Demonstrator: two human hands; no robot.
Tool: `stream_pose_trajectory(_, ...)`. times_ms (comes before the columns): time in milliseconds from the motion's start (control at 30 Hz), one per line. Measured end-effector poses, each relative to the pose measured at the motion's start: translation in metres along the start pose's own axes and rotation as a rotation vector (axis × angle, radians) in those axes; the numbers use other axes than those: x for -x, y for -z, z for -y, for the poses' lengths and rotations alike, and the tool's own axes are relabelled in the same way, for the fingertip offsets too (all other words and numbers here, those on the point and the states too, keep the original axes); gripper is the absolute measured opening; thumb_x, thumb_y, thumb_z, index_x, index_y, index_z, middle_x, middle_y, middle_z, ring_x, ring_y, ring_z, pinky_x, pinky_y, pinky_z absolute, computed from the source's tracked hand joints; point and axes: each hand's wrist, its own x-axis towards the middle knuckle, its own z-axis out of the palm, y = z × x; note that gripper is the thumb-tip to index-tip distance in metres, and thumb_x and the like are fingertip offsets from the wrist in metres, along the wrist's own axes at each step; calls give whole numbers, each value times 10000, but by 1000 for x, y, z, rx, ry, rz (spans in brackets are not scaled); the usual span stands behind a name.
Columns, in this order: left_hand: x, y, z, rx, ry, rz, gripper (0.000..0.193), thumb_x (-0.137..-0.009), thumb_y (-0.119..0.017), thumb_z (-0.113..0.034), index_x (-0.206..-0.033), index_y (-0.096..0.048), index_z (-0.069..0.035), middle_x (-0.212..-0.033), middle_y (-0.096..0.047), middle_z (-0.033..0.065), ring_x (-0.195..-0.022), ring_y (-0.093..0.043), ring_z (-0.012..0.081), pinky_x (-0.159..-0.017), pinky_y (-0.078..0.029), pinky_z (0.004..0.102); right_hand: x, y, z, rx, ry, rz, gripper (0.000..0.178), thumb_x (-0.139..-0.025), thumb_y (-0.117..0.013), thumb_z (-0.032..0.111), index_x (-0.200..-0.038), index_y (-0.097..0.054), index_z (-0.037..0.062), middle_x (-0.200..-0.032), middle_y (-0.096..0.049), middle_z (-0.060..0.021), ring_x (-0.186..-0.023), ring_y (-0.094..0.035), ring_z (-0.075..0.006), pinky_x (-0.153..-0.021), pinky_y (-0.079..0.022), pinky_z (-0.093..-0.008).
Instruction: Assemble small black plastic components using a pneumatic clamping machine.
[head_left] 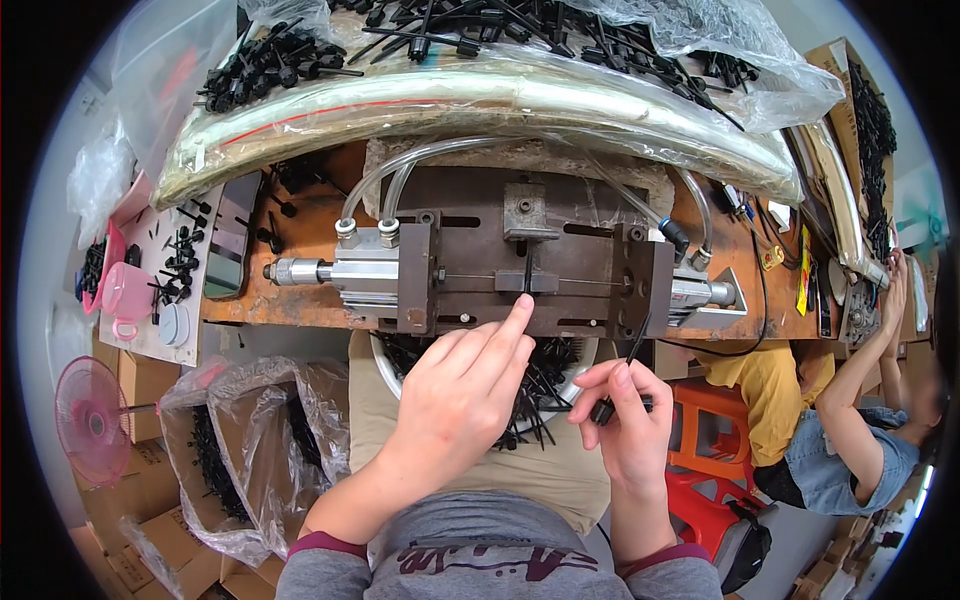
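Note:
My left hand (460, 385) reaches over the front of a dark metal fixture (470, 215). Its index finger is stretched out, and the tip touches the near end of a thin black rod (528, 272) lying in the small central block (507, 283). Nothing shows in that hand's grip. To the right, my right hand (630, 420) is closed on a black plastic part with a thin stem (603, 411), the stem pointing up toward the fixture's right plate. In my lap, below the fixture, a round basin (388, 368) contains many similar black parts, partly hidden by my hands.
Air cylinders (365, 280) (690, 292) with clear hoses flank the fixture. Behind it, a plastic-wrapped padded rim (480, 100) borders heaped black parts. A phone (232, 240) lies left. Lined boxes (250, 450) stand lower left. Another person (850, 440) works at right beside red stools (712, 430).

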Motion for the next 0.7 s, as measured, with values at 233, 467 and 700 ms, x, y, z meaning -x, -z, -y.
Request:
stream_pose_trajectory(233,-14,10,-3,-44,22,111,224,-736,-729,-79,-944,-682,-10,-1241,-633,126,-688,-615,202,-675,-498,299,3,1,-1,139,-5,-51,436,-1012,-486,315,-871,-702,-37,-694,-648,-90,-553,-544,-76,-427,-365,-200)
stream_pose_trajectory(467,-13,9,-2,-31,56,135,224,-732,-747,-106,-932,-686,-26,-1216,-648,114,-616,-603,191,-607,-491,289,5,6,-4,246,24,-19,336,-977,-559,264,-880,-718,-17,-680,-616,-52,-518,-506,-55,-412,-342,-179)
stream_pose_trajectory(700,2,22,-11,314,-51,-21,275,-697,-790,-172,-926,-695,-53,-1023,-695,83,-707,-650,151,-605,-486,268,3,0,-7,51,-83,-58,296,-975,-575,213,-875,-710,-31,-658,-630,-60,-470,-495,-66,-395,-337,-197)
